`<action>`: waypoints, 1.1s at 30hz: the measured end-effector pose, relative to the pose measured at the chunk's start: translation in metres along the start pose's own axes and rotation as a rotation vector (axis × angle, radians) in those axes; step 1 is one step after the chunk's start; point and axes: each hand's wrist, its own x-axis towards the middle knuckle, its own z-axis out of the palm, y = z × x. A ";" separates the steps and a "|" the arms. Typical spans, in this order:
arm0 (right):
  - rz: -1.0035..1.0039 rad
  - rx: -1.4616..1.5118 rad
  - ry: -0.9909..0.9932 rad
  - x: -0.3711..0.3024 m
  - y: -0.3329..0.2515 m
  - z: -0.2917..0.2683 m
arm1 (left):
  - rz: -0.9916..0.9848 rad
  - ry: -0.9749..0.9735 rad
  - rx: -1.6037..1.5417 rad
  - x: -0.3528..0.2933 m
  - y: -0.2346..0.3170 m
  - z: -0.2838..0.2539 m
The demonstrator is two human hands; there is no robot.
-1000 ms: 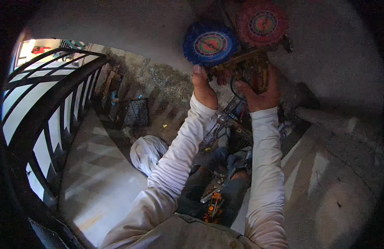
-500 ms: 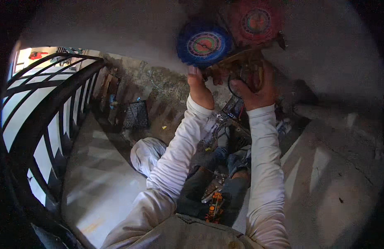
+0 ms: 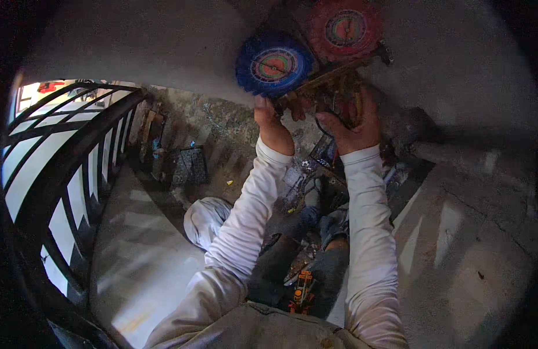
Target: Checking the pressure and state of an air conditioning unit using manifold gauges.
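A manifold gauge set with a blue-rimmed gauge (image 3: 273,64) and a red-rimmed gauge (image 3: 346,29) is raised against the grey wall, tilted up to the right. My left hand (image 3: 275,122) is closed at the end of its metal body (image 3: 333,74), just beneath the blue gauge. My right hand (image 3: 362,128) curls round the fittings under the body, with a thin dark loop and a yellow piece by the thumb and fingers. Shadow hides exactly what those fingers press on. Down on my lap lies a small orange and black object (image 3: 302,292), its kind unclear.
A black curved metal railing (image 3: 65,157) runs along the left. On the dirty floor sit a dark mesh crate (image 3: 190,165) and cluttered parts between my arms. A pale ledge (image 3: 467,215) lies to the right, and a grey wall (image 3: 164,46) stands ahead.
The gauge set and both hands have shifted slightly left in the picture. Both hands keep their hold, and the view has tilted a little.
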 end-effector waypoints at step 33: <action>-0.052 -0.032 0.098 -0.002 0.001 0.005 | -0.047 0.029 -0.032 -0.004 0.006 0.004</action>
